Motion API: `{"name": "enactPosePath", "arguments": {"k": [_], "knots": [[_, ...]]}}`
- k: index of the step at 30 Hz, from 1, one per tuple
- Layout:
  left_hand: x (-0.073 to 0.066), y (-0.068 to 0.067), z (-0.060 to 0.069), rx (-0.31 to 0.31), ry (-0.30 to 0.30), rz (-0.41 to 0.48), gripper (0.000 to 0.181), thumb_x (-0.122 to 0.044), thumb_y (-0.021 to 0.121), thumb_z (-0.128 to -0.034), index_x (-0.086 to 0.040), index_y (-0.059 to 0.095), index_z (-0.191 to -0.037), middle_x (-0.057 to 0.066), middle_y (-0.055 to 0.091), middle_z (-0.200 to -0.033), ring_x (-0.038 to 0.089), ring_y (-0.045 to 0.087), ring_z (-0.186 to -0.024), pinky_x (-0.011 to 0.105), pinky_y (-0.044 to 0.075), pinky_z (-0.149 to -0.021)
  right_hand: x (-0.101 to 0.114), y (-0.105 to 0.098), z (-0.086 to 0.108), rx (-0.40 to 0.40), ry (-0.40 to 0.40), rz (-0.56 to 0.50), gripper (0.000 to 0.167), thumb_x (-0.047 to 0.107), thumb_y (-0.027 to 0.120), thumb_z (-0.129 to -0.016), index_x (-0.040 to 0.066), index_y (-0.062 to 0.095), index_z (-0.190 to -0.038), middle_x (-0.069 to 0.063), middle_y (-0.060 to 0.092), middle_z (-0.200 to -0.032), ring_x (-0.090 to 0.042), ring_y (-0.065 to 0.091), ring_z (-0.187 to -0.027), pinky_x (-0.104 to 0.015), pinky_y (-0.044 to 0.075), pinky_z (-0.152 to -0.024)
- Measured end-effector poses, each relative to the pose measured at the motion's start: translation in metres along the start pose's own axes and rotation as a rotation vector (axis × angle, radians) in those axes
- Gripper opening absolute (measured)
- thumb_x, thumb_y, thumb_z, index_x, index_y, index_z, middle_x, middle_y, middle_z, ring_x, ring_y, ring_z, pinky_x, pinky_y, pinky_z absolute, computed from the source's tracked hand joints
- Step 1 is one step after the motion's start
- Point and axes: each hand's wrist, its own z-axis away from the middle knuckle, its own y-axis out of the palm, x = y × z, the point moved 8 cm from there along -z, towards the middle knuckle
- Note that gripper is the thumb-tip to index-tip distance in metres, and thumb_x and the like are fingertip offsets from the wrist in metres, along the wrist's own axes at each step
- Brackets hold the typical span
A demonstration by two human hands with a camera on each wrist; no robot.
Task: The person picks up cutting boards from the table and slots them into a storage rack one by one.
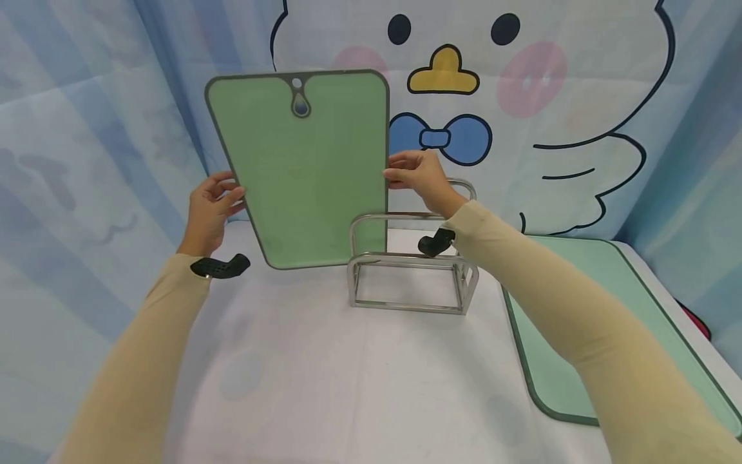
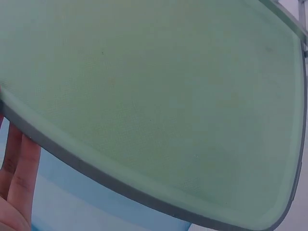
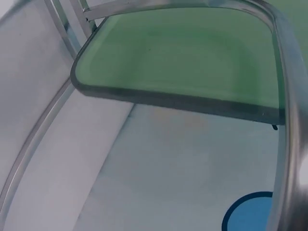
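Note:
A green cutting board (image 1: 313, 174) with a grey rim and a teardrop inset at its top stands upright between my hands, slightly tilted. My left hand (image 1: 209, 209) grips its left edge; in the left wrist view a few left fingers (image 2: 24, 173) show against the rim. The right hand (image 1: 422, 180) pinches the opposite edge. A metal rack (image 1: 408, 306) of bent bars stands on the table, overlapping the board's lower right corner in the head view. Through the rack's bars, the right wrist view shows part of the board (image 3: 183, 62); the right hand is out of that frame.
A second, pale green cutting board (image 1: 556, 361) with a dark green rim lies flat on the white table (image 1: 324, 380) at the right, partly under my right forearm. Behind the table hangs a blue and white curtain (image 1: 580, 84) with a cartoon face.

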Motion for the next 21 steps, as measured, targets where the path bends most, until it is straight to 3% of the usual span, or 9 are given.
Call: {"name": "enactPosePath", "arguments": {"k": [6, 13, 21], "knots": [[-0.002, -0.001, 0.004, 0.010, -0.027, -0.008, 0.019, 0.000, 0.062, -0.0871, -0.016, 0.066, -0.097, -0.005, 0.062, -0.081, 0.006, 0.064, -0.075, 0.018, 0.055, -0.069, 0.002, 0.005, 0.002, -0.005, -0.047, -0.075, 0.025, -0.003, 0.064, -0.085, -0.009, 0.062, -0.109, 0.004, 0.068, -0.077, -0.009, 0.068, -0.070, -0.023, 0.058, -0.068], [-0.003, 0.012, 0.002, 0.082, -0.031, -0.043, 0.021, -0.001, 0.059, -0.0889, -0.017, 0.064, -0.102, -0.003, 0.058, -0.084, 0.006, 0.063, -0.075, 0.018, 0.055, -0.071, 0.002, -0.007, 0.006, -0.049, -0.068, -0.033, 0.030, -0.001, 0.063, -0.086, -0.010, 0.059, -0.115, 0.004, 0.067, -0.081, -0.006, 0.067, -0.070, -0.021, 0.057, -0.069], [0.000, 0.021, -0.001, 0.052, -0.040, -0.063, 0.019, -0.003, 0.062, -0.0875, -0.017, 0.066, -0.098, -0.004, 0.060, -0.082, 0.006, 0.066, -0.075, 0.017, 0.055, -0.070, 0.000, -0.019, 0.013, -0.087, -0.064, -0.081, 0.027, -0.003, 0.065, -0.084, -0.009, 0.062, -0.110, 0.005, 0.069, -0.076, -0.009, 0.068, -0.067, -0.021, 0.057, -0.065]]}}
